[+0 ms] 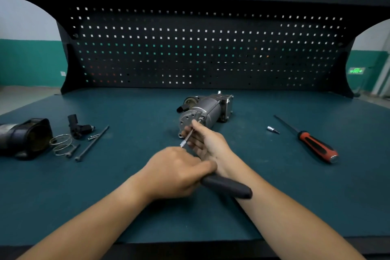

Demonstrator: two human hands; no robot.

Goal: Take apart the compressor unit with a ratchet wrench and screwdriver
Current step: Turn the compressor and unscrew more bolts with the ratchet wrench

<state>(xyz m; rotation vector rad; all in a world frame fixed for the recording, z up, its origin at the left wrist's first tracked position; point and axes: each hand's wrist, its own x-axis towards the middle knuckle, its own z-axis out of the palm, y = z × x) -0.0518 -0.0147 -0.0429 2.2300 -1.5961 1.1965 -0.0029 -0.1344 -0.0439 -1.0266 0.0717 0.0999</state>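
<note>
Beneath the left hand (175,172) — ratchet wrench (228,188) head, out of sight

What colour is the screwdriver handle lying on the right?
The handle is red and black, seen in the head view.

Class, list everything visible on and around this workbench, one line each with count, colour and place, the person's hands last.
compressor unit: one, silver-grey, bench centre, on its side
ratchet wrench: one, black handle, silver extension reaching the compressor's end face
screwdriver: one, red-and-black handle, right
socket bit: one, silver, left of the screwdriver
bolts: two, black, left
small screws: count unclear, silver, beside the bolts
wire spring: one, silver, left
connector fitting: one, black, left
housing: one, black, far left
pegboard: one, black, behind the bench
bench mat: one, teal
left hand: one, grip on the wrench handle
right hand: one, pinches the extension
</note>
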